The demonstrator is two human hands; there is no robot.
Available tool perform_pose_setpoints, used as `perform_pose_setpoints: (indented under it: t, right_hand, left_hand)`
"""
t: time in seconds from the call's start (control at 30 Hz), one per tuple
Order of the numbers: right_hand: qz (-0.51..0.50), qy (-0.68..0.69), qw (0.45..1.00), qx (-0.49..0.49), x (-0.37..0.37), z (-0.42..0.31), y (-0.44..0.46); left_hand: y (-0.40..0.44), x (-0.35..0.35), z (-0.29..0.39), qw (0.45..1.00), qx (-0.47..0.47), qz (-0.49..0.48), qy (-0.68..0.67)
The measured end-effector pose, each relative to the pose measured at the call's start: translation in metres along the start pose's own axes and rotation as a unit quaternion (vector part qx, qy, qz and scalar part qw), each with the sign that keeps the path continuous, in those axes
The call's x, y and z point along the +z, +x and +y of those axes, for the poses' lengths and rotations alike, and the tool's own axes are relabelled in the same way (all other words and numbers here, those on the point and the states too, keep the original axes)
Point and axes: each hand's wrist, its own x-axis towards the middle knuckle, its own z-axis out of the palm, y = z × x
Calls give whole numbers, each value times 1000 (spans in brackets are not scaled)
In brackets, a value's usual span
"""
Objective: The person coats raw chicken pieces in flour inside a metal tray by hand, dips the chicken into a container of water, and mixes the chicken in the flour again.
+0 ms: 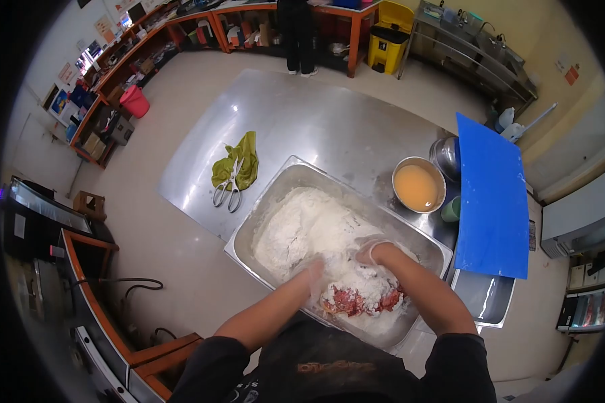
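A deep metal tray (249, 232) holds a heap of white flour (296, 225). Reddish, raw-looking meat pieces (349, 300), partly coated in flour, lie at its near side. My left hand (314, 270), in a clear plastic glove, is down in the flour to the left of the meat. My right hand (370, 251), gloved the same way, reaches into the flour just beyond the meat. Flour covers the fingers of both hands, so I cannot see what they hold, if anything.
On the steel table (302, 114) lie scissors (230, 185) on a green cloth (245, 161). To the right are a bowl of orange liquid (415, 188), a green cup (452, 209) and a blue board (492, 201). A person (296, 33) stands at the far counter.
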Motion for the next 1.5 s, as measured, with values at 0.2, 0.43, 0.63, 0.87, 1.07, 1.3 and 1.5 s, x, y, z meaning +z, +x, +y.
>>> perform_pose_setpoints:
  t: [0.2,0.43,0.63,0.87,1.07,1.3,1.5]
  right_hand:
    - [-45,-10,995,-85,3,-92,-37]
    - [187,-18,977,-104,15,-43,-112]
    - [-108,61,990,70,87,8,-127]
    - [-60,161,951,256,145,-26,-106]
    - [-17,122,951,285,181,-22,-75]
    - [22,307,913,267,173,-17,-74]
    - [50,743,620,249,130,-31,-142]
  left_hand:
    - [36,-30,-13,985,-120,73,-98]
    - [-57,29,57,980,-197,-25,22]
    - [-12,12,28,954,-255,4,156]
    - [10,24,-13,952,-234,-1,196]
    - [20,33,-22,951,-286,-112,34]
    - [9,45,-23,968,-233,-94,-27]
    - [10,38,-25,960,-247,-105,-84]
